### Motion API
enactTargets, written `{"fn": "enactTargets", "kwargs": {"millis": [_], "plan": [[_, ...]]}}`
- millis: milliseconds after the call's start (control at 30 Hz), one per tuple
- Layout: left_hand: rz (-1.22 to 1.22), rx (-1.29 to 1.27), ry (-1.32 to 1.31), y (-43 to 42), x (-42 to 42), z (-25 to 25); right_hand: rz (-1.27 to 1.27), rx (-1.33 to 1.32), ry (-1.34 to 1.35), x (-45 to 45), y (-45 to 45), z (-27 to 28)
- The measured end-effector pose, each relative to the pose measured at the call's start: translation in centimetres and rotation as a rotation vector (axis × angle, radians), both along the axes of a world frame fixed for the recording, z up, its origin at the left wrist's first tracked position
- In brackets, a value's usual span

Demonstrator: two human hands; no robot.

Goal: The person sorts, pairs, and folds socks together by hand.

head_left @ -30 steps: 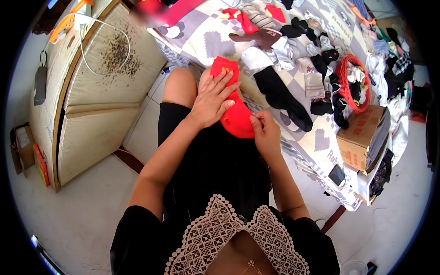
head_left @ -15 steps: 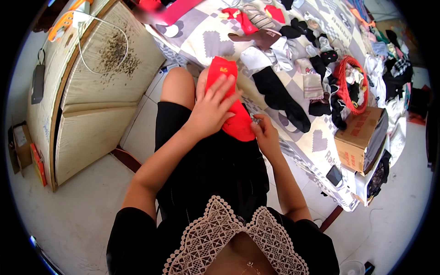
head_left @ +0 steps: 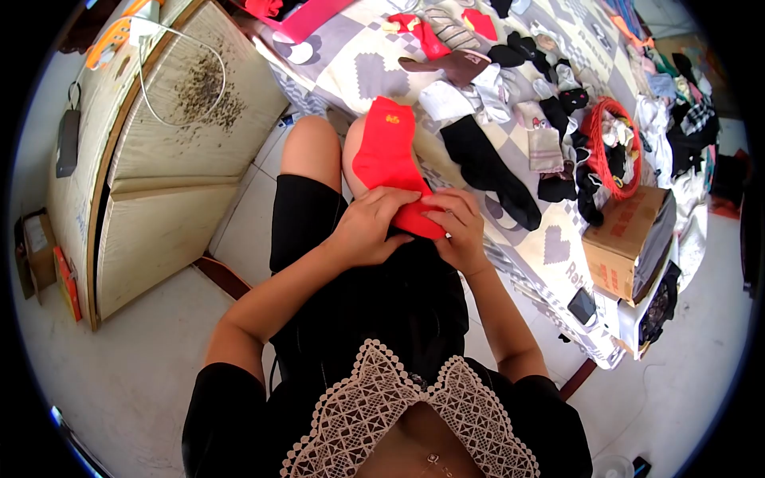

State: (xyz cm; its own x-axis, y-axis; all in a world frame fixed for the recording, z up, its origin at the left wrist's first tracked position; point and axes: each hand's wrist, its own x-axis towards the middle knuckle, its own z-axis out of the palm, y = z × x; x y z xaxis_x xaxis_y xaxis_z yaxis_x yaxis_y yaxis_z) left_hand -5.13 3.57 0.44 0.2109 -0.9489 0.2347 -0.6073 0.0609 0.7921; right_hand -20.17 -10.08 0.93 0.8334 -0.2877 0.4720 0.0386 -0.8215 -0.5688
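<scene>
A red sock (head_left: 386, 151) with a small yellow mark near its cuff lies flattened along my thigh, its toe end toward my body. My left hand (head_left: 373, 225) grips the sock's edge near the toe part, thumb below and fingers on top. From the other side, my right hand (head_left: 457, 226) pinches the toe part with bent fingers. Both hands are close together over my lap. Right of them, a long black sock (head_left: 490, 171) rests on the patterned bedspread (head_left: 374, 76).
Several loose socks lie across the bed around a brown sock (head_left: 450, 66). A red basket (head_left: 613, 147) holds socks, beside a cardboard box (head_left: 625, 239). A phone (head_left: 582, 305) lies near the bed's edge. A pink box (head_left: 307, 20) stands at the back; a worn cabinet (head_left: 171, 239) is at left.
My left hand has slid down from the sock's upper part to its toe end. My right hand has moved in and closed on the toe part.
</scene>
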Motion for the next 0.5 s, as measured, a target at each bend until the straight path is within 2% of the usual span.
{"fn": "enactTargets", "kwargs": {"millis": [133,267,367,433,500], "plan": [[0.059,-0.027,-0.015,0.0,-0.1,-0.9,0.058,0.105,0.016,0.4,0.2,-0.7],[0.031,-0.114,-0.009,0.1,-0.2,-0.8,-0.011,0.270,0.148,0.5,0.2,-1.2],[0.045,-0.118,0.097,0.4,-0.2,-0.7,-0.048,0.392,0.183,1.3,0.6,-1.5],[0.175,-0.042,0.201,0.7,-0.3,-1.1,-0.100,0.480,0.175,2.1,1.3,-2.1],[0.222,0.003,0.203,0.8,-0.3,-1.3,-0.257,1.047,0.017,2.7,1.9,-3.6]]}}
